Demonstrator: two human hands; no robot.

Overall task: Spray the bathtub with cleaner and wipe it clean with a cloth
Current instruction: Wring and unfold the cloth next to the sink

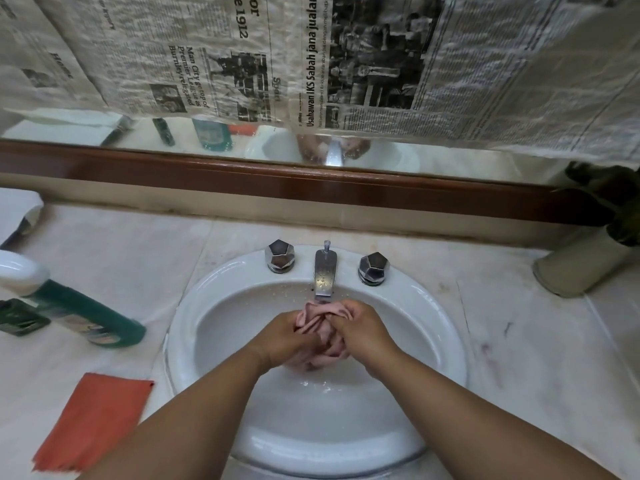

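Your left hand (294, 336) and right hand (360, 329) are both closed around the pink cloth (323, 341), fingers curled tight into it, the two hands pressed together with the wad bunched between them. A fold of cloth pokes out above your knuckles, just under the tap (325, 275). Both forearms reach forward and inward from the bottom of the view, meeting over the middle of the white sink (221, 306). Your hands hang above the bowl, below the spout; whether water is running I cannot tell, though droplets dot the basin near the tap and below your wrists.

Two faceted knobs sit either side of the tap. On the counter (114, 251) to your left a green bottle (83, 313) lies on its side with its white cap pointing left, and an orange cloth (90, 424) lies flat nearer you. A pot with a plant (585, 261) stands at the far right. Newspaper (346, 64) covers most of the mirror behind the sink
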